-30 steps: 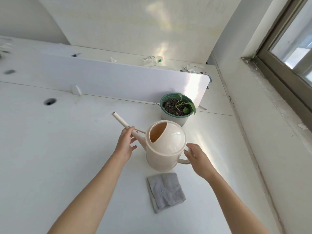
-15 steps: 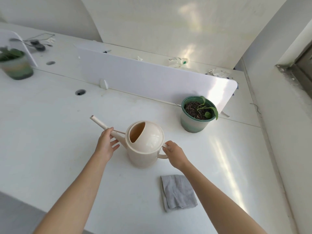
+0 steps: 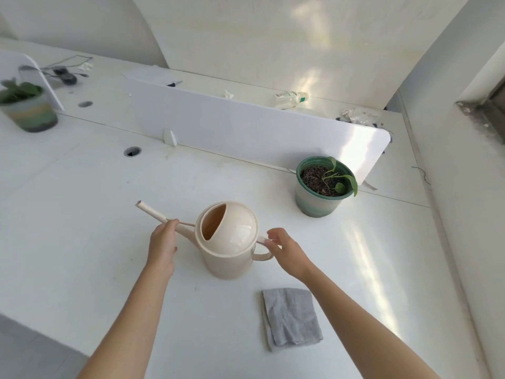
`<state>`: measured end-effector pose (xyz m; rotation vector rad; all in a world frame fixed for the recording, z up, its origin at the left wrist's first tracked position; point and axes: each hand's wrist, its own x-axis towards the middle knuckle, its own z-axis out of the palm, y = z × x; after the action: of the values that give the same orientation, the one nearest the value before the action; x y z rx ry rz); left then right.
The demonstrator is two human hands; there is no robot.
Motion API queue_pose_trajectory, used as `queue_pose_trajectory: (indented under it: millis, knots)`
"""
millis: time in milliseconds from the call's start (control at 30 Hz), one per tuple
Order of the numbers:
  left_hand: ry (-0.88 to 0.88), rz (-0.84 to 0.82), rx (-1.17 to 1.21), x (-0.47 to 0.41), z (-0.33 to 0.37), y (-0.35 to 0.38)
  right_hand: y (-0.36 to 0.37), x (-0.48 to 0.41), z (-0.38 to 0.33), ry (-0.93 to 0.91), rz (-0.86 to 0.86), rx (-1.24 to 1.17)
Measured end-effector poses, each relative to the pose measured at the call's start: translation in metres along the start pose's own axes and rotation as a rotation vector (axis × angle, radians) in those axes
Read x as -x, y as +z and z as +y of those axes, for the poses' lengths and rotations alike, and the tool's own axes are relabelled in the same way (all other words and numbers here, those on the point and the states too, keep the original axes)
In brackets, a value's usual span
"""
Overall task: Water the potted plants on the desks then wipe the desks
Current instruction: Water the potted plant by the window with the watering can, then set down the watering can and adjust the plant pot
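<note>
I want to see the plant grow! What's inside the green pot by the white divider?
Dark soil and a small leafy plant fill the green pot. Roots are hidden underneath.

White divider [image 3: 246, 127]; behind it, perhaps a plastic bottle [image 3: 291, 99].

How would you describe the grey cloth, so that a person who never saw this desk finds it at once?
Start at the long white divider panel across the desk, then come toward the cream watering can between the two hands. Just nearer than the can, beside the right forearm, lies the cloth: the only grey, flat, folded fabric there.
</note>
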<state>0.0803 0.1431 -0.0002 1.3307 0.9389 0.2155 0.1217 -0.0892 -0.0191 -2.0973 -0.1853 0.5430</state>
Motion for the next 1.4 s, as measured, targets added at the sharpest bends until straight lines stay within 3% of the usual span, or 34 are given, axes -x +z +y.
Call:
queue_pose_trajectory:
  millis: [100,200,300,400,600,800,1067,1233,1400]
  knots:
    - [0.224,0.022,-0.030,0.039,0.022,0.027,-0.039,-0.002,0.012,0.057,0.205,-0.107]
    - [0.325,-0.184,0.000,0.068,0.042,0.087,-0.084,-0.007,0.024,0.104,0.409,-0.187]
    - [0.286,-0.388,-0.071,0.071,0.049,0.152,-0.117,-0.012,0.037,0.126,0.553,-0.262]
    - [0.187,-0.418,-0.116,0.056,0.042,0.204,-0.137,-0.020,0.048,0.150,0.633,-0.370]
    - [0.058,-0.373,-0.075,0.025,0.032,0.275,-0.143,-0.054,0.061,0.167,0.624,-0.535]
    - [0.032,-0.499,-0.113,-0.018,0.004,0.307,-0.126,-0.078,0.056,0.054,0.649,-0.729]
    - [0.101,-0.413,-0.007,0.009,-0.007,0.308,-0.147,-0.094,0.056,0.028,0.549,-0.701]
    - [0.135,-0.370,-0.005,-0.006,-0.008,0.307,-0.140,-0.084,0.053,0.152,0.695,-0.708]
    - [0.131,-0.453,-0.060,0.004,-0.006,0.311,-0.129,-0.084,0.045,0.053,0.658,-0.718]
